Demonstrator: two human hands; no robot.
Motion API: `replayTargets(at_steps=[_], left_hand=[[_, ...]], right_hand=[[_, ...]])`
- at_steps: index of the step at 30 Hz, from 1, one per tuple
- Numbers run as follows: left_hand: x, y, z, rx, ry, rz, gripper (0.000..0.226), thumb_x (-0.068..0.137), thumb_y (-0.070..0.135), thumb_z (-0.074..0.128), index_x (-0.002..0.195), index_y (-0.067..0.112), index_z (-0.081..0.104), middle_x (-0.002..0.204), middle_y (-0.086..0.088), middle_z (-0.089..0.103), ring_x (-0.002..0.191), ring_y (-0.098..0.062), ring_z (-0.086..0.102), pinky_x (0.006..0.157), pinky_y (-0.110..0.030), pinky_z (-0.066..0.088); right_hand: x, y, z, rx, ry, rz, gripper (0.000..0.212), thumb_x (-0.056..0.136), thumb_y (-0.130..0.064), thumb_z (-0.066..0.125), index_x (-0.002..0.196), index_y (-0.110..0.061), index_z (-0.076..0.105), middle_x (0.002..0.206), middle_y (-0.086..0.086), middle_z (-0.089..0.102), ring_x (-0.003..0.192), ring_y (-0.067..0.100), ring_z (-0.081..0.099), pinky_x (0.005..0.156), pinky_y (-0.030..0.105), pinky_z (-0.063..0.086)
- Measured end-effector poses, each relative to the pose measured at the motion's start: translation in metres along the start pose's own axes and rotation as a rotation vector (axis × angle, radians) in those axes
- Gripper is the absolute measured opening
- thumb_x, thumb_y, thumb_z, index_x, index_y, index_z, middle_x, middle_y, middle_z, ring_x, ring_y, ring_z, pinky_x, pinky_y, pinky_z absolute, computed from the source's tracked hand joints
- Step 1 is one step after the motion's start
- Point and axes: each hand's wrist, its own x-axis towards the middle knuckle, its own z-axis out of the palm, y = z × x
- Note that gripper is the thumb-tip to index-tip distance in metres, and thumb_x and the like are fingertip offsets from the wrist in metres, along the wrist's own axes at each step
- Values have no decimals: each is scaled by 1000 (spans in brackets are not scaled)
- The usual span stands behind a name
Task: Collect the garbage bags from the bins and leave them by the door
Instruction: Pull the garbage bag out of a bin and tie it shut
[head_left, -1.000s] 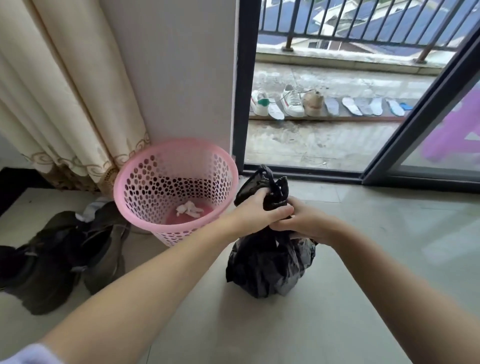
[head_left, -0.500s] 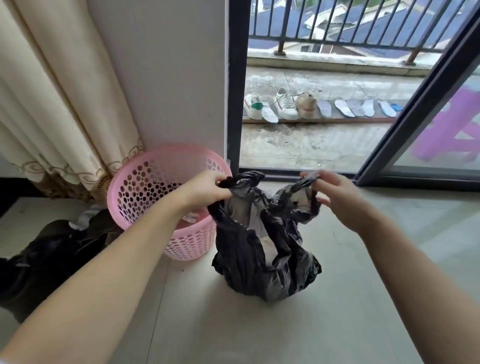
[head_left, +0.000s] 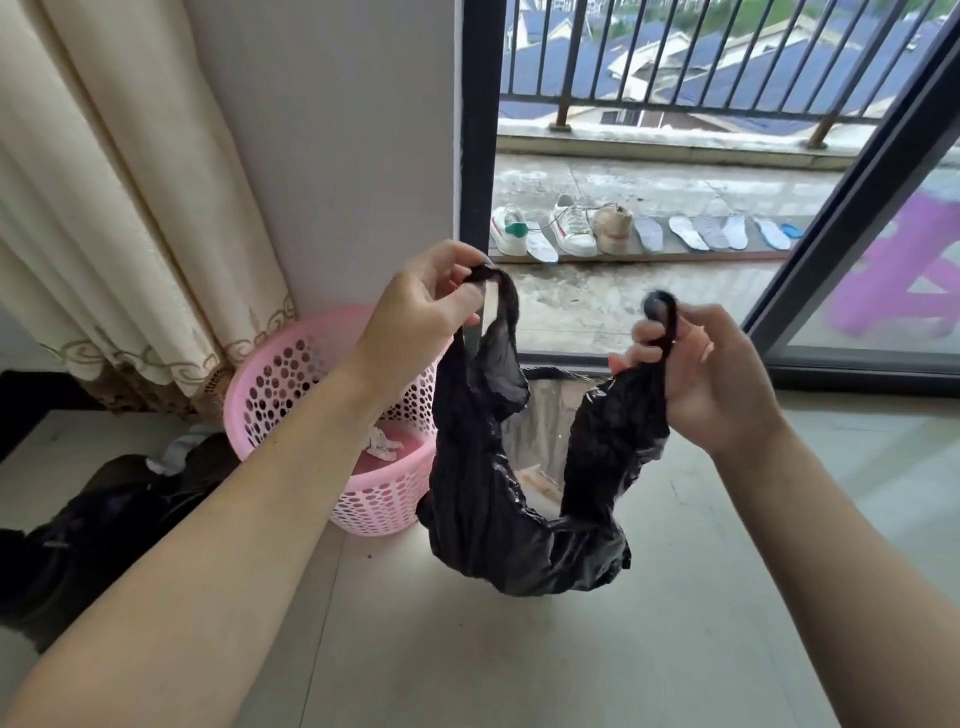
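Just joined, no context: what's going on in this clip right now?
A person is handling a black garbage bag with both hands. The left hand pinches one handle and the right hand grips the other, held apart so the bag's mouth is open. The bag's bottom sits on or just above the tiled floor, right beside a pink perforated bin. The bin has no liner now, only some white scraps at its bottom. The bag is not tied yet.
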Motion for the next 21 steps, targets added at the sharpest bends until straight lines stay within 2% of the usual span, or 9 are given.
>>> replayTargets(at_steps=[3, 5, 8, 10, 12, 14, 15, 18, 21], left_hand=[[-5, 10, 11, 328, -276, 55, 17, 88, 3, 56, 92, 19, 63, 82, 0, 57, 69, -5, 52, 77, -25, 53], [-12, 13, 26, 426, -388, 98, 17, 86, 3, 59, 92, 17, 65, 91, -2, 58, 74, -7, 52, 79, -23, 52], [-20, 15, 49, 434, -450, 131, 15, 86, 8, 62, 89, 23, 65, 97, 2, 56, 87, -4, 51, 84, -12, 42], [-18, 10, 52, 360, -420, 123, 19, 86, 13, 63, 100, 26, 62, 111, 3, 55, 108, -7, 51, 96, -18, 39], [-14, -1, 41, 258, -363, -19, 52, 86, 21, 67, 132, 29, 46, 137, 3, 44, 130, -4, 39, 102, -20, 33], [-17, -23, 30, 226, -447, -244, 87, 81, 31, 72, 147, 41, 16, 153, 8, 26, 141, -5, 24, 111, -26, 23], [-22, -34, 29, 228, -541, -331, 90, 77, 34, 74, 145, 46, 17, 153, 12, 28, 141, -6, 27, 115, -32, 24], [-34, -55, 40, 113, -668, -368, 42, 83, 20, 69, 120, 35, 55, 116, 10, 65, 110, -1, 60, 99, -22, 47], [-32, -56, 51, -10, -428, -325, 25, 89, 3, 55, 83, 23, 68, 79, 1, 70, 79, -11, 65, 79, -22, 51]], right_hand=[[-2, 5, 5, -414, -159, 112, 28, 87, -30, 53, 113, -23, 59, 78, -1, 55, 63, 9, 54, 65, 23, 51], [-5, 18, 19, -881, -289, 131, 14, 91, -19, 55, 100, -29, 58, 70, -3, 56, 61, 8, 53, 56, 15, 45], [-1, 42, 37, -1304, -272, 34, 33, 91, -7, 51, 63, -23, 45, 48, -10, 40, 44, 4, 35, 47, 19, 31], [6, 48, 35, -1223, -148, 49, 34, 91, -3, 36, 67, -21, 51, 43, -8, 30, 39, 7, 22, 46, 26, 18], [8, 45, 28, -942, -43, 118, 38, 98, -17, 30, 95, -29, 67, 45, -1, 30, 40, 12, 22, 45, 26, 19], [6, 39, 24, -688, -56, 172, 40, 101, -34, 28, 116, -30, 64, 50, 0, 35, 44, 14, 27, 50, 26, 23], [4, 37, 23, -614, -95, 203, 41, 100, -38, 27, 118, -29, 64, 53, 0, 38, 46, 14, 29, 51, 26, 25], [1, 37, 26, -561, -197, 309, 48, 95, -45, 30, 105, -23, 71, 55, -2, 38, 47, 12, 30, 51, 25, 23], [0, 39, 27, -786, -225, 375, 44, 97, -36, 39, 87, -14, 75, 52, -4, 33, 44, 10, 26, 55, 30, 13]])
